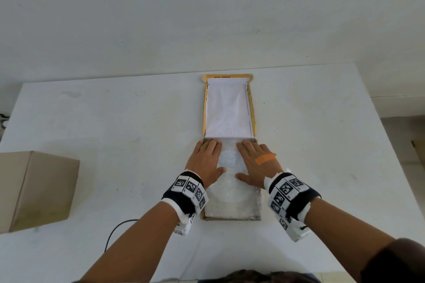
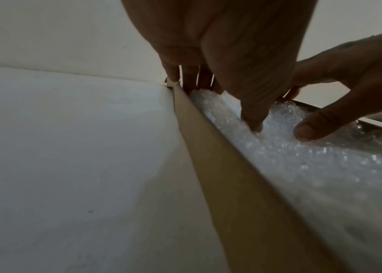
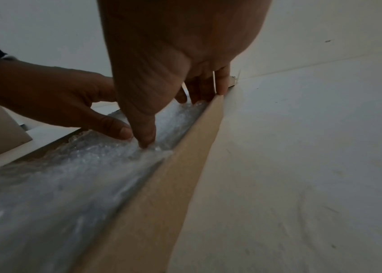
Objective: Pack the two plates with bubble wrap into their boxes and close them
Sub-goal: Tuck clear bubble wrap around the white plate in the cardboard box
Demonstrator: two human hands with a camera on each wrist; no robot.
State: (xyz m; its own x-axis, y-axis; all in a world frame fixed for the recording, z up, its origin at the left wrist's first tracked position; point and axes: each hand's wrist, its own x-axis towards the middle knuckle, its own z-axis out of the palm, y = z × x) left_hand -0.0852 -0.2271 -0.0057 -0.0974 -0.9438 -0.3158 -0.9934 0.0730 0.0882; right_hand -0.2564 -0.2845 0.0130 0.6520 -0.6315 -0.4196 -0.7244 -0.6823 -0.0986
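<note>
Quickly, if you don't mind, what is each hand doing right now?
Left hand: open, pressing flat on the bubble wrap.
Right hand: open, pressing flat on it too.

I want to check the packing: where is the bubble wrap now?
In the head view, the bubble wrap lies inside the open box at the table's centre, pressed flat under the left hand and right hand.

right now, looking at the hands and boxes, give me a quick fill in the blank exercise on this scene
1. Both hands press flat on the ____ inside the open box.
2. The open box's lid lies flat on the table, its inside coloured ____.
3. The closed cardboard box sits to the person's ____.
4. An orange plaster is on the back of the ____ hand.

Missing words: bubble wrap; white; left; right
</note>
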